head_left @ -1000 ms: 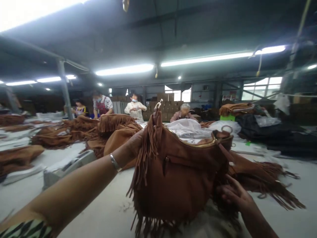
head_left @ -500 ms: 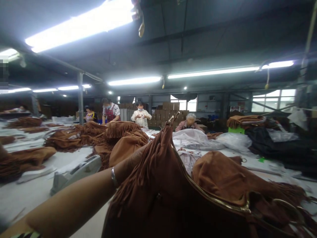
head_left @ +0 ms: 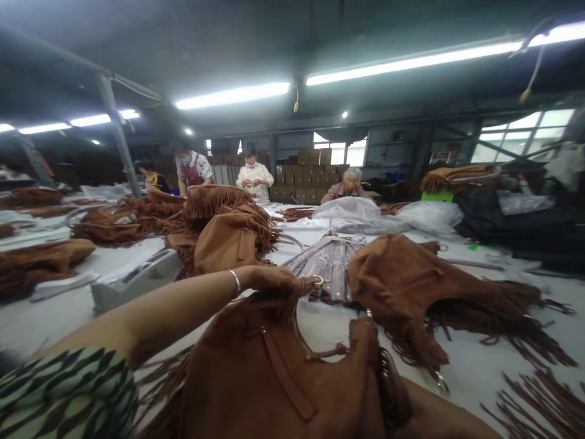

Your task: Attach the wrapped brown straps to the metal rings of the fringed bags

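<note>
A brown suede-like handbag (head_left: 237, 366) with fringe, a hanging strap tab and metal rings fills the lower middle. My left hand (head_left: 274, 278) grips its upper left corner, near a metal ring, with the fingers closed on it. My right forearm (head_left: 443, 411) comes in from the lower right and reaches behind the bag's right corner. That corner and its fringe hide my right fingers. Just beyond the bag lies a bundle of greyish straps (head_left: 322, 262). A second brown fringed bag (head_left: 393, 277) lies to the right of it.
More brown fringed bags (head_left: 223, 235) are heaped at left on the white table (head_left: 461, 360). A grey plastic device (head_left: 132, 280) stands near my left arm. Clear plastic bags (head_left: 347, 210) and black cloth (head_left: 516, 235) lie farther off. Several co-workers are across the table.
The handbag has come down and turned, its outer face with the strap tab now showing. My left hand remains on its corner. My right forearm has come into view. The camera view tilts lower.
</note>
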Demonstrator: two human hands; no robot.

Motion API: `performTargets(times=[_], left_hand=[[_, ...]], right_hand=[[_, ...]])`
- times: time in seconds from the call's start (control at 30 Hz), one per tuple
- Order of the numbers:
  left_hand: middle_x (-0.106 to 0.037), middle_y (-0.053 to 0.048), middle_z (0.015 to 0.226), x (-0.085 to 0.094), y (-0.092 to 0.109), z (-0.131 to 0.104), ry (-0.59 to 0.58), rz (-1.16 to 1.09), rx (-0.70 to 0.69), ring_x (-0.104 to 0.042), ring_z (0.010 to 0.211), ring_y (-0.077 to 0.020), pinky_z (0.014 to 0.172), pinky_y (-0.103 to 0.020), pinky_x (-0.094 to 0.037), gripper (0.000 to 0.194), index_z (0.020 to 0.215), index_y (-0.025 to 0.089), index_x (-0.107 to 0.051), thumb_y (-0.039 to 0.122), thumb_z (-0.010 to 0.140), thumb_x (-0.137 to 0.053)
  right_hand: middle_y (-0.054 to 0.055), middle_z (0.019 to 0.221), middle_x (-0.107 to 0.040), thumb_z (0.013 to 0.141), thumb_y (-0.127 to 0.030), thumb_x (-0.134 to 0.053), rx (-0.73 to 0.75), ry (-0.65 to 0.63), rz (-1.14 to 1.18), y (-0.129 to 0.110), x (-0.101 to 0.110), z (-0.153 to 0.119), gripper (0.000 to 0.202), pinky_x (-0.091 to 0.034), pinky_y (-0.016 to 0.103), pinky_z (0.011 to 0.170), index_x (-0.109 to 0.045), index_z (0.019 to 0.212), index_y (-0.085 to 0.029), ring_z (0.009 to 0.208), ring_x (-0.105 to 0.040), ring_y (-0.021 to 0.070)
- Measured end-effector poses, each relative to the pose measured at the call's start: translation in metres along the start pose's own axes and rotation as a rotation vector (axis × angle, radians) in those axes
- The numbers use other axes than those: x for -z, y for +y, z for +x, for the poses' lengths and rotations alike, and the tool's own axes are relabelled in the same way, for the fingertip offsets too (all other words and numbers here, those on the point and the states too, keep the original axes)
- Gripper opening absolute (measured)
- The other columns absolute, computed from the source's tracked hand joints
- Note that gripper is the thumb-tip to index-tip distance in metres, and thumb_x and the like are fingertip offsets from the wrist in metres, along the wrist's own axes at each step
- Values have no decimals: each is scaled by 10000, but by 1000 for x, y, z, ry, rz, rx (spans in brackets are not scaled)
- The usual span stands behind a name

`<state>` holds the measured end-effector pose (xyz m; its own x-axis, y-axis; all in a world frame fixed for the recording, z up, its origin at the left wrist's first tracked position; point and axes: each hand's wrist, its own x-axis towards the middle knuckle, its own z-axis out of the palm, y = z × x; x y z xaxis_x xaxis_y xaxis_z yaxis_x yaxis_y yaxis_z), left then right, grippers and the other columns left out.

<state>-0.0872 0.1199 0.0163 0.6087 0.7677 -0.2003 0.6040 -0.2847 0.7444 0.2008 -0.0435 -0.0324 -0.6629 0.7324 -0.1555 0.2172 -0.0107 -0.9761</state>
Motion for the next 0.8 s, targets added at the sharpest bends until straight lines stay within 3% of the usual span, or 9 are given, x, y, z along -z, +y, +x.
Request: performTargets(times=[0.07, 0.2, 0.3, 0.37, 0.47, 0.57, 0.67, 0.8], left_hand=[[-651, -31, 755, -15, -3, 12, 22, 74, 4, -583, 705, -150, 644, -233, -458, 274, 820, 131, -667, 390, 733, -636], [-660, -63, 820, -31, -4, 23, 164, 223, 14, -603, 800, -205, 677, -255, -442, 246, 838, 147, -654, 351, 701, -666], [-660, -87, 870, -32, 0, 23, 268, 317, -8, -607, 834, -226, 694, -278, -437, 224, 881, 152, -625, 335, 751, -618], [-657, -90, 903, -31, 8, 24, 321, 375, -54, -604, 855, -229, 711, -286, -435, 241, 912, 157, -602, 362, 787, -587], [-655, -62, 915, -33, 21, 30, 331, 440, -150, -601, 864, -208, 734, -269, -430, 243, 931, 180, -579, 390, 809, -572], [-654, -62, 899, -48, 28, 41, 293, 479, -200, -606, 844, -213, 725, -274, -431, 232, 935, 184, -574, 378, 808, -565], [-654, -100, 867, -67, 24, 51, 252, 489, -177, -613, 793, -243, 678, -302, -444, 303, 941, 159, -583, 426, 802, -550], [-666, -62, 822, -80, 19, 57, 147, 452, -188, -611, 710, -186, 641, -260, -455, 240, 913, 154, -616, 353, 789, -567]], right_hand=[[88, 1005, -708, 616, -307, -789, -32, 100, 41, 1, 7, 1, 386, -486, 385, 908, -705, 968, -173, 1009, -622, 288], [118, 918, -725, 668, -411, -703, -38, 533, 127, 11, 36, 3, 331, -538, 433, 781, -717, 907, -182, 854, -668, 307], [119, 983, -717, 554, -268, -743, 4, 890, 174, 17, 62, -1, 397, -560, 393, 725, -698, 942, -200, 861, -676, 311], [102, 1129, -676, 530, -196, -716, 165, 1079, 180, 17, 74, -7, 430, -551, 360, 791, -688, 958, -232, 1022, -631, 310], [67, 1312, -574, 585, -213, -694, 347, 1099, 184, 10, 75, -15, 480, -498, 347, 914, -668, 1061, -267, 1198, -523, 288], [85, 1211, -640, 621, -305, -730, 228, 1019, 135, 0, 64, -14, 477, -473, 356, 929, -670, 1090, -243, 1143, -553, 273], [96, 1031, -707, 582, -399, -774, 118, 1032, 75, -4, 56, -6, 430, -486, 344, 879, -711, 955, -195, 1016, -607, 263], [94, 928, -723, 585, -464, -757, 70, 1039, -33, -5, 54, -1, 416, -514, 307, 768, -733, 873, -165, 885, -636, 247]])
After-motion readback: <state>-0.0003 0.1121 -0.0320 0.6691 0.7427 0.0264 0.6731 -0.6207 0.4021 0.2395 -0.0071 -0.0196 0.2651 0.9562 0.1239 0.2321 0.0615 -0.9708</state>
